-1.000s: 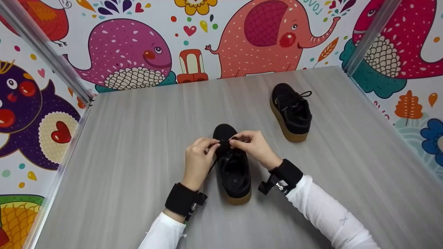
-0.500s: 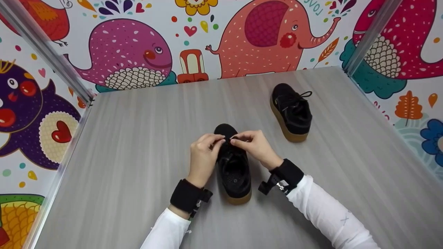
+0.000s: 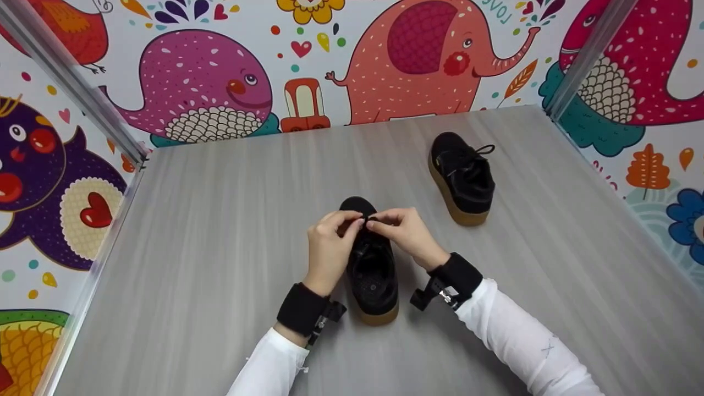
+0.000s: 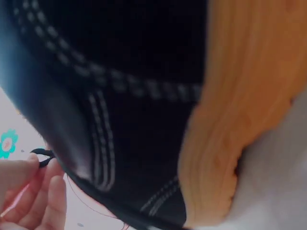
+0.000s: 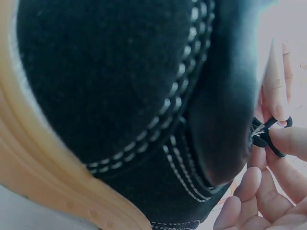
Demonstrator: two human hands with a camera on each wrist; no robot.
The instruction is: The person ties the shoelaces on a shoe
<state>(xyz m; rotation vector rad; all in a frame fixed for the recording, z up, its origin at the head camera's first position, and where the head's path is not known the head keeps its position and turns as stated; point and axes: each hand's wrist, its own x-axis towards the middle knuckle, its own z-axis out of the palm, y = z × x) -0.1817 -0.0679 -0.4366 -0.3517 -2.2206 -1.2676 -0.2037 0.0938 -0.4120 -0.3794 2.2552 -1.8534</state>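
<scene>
A black shoe (image 3: pixel 379 309) with a tan sole stands in front of me, its toe pointing away. Over its tongue both hands meet, fingertips almost together. My left hand (image 3: pixel 328 247) pinches the black shoelace (image 4: pixel 40 152) between thumb and forefinger. From the other side my right hand (image 3: pixel 411 235) pinches the lace too; a small loop (image 5: pixel 289 121) shows at the fingertips in the right wrist view. White stitching and the shoe's side (image 5: pixel 105 72) fill most of both wrist views. The knot area is largely covered by the fingers in the head view.
A second black shoe (image 3: pixel 463 184), its lace tied in a bow, stands farther back on the right. The grey wood-grain surface (image 3: pixel 220 220) is bordered by walls with colourful cartoon animals (image 3: pixel 203 82). Metal rails run up the corners.
My left hand has moved right and slightly forward, bringing its pinched fingertips against the right hand's. The right hand and both shoes have stayed in place.
</scene>
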